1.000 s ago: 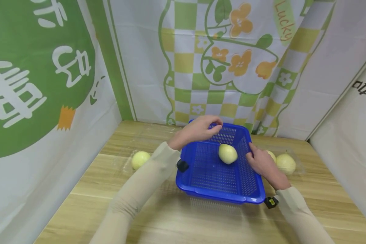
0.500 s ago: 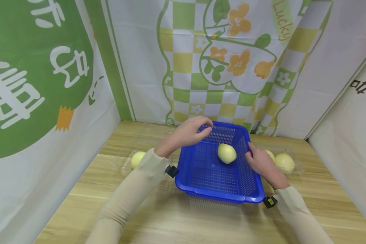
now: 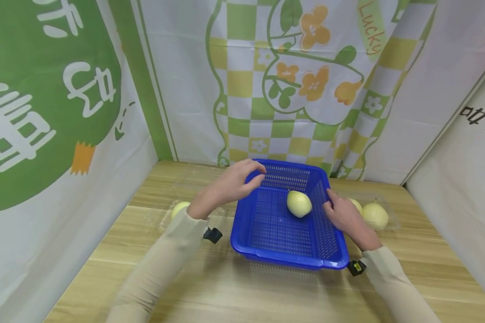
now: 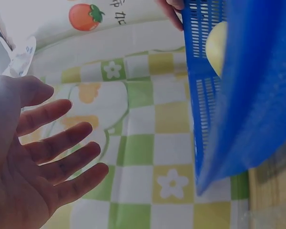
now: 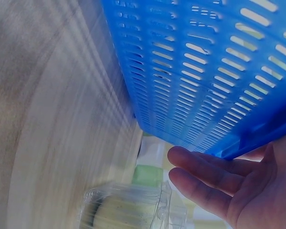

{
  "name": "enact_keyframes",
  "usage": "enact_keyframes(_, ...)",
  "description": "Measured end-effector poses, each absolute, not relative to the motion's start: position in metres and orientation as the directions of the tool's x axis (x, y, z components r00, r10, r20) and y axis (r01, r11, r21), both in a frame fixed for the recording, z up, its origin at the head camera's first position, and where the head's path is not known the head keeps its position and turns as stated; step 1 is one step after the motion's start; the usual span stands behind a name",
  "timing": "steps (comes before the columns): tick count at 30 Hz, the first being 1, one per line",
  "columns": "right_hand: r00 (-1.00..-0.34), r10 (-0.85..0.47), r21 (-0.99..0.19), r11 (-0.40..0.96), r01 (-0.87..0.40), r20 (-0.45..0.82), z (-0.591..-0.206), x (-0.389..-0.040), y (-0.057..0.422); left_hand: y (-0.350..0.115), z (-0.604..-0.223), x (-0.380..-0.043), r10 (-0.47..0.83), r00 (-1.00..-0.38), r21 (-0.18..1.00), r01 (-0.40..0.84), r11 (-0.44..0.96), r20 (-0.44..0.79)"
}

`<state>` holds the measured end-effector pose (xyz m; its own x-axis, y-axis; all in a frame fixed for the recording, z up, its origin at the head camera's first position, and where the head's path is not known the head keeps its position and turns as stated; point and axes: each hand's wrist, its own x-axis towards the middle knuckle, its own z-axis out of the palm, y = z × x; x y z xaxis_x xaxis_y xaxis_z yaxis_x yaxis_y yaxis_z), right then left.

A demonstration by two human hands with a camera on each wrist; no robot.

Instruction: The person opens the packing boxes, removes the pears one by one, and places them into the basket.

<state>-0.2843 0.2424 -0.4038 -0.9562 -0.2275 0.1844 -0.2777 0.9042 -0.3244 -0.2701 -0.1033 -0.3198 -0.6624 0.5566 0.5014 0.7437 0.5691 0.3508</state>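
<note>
One pear lies in the basket your right hand grips; your left hand, loosely spread, holds nothing.

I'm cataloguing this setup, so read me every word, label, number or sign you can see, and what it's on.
"Lucky": back curtain.
"好": green circle, left wall; its other white characters are cut off or unclear.
Dashed arrow: left wall, wordless.
Dark characters: right wall, partly cut off, not surely readable.
Blue basket: no readable text.
</note>
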Motion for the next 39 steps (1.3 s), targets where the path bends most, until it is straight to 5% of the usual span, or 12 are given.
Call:
enact_keyframes(24,-0.953,-0.229,-0.327,0.901,-0.285,0.201,-0.403,-0.283,0.241,-0.164,-0.354,-0.271,0.431,-0.806,0.451,0.587,0.672,0.406)
enact_keyframes(39,-0.949,-0.230,-0.323,0.900,-0.291,0.215,-0.401,-0.281,0.241,-0.214,-0.378,-0.268,0.383,-0.895,0.445,0.446,0.777,0.229)
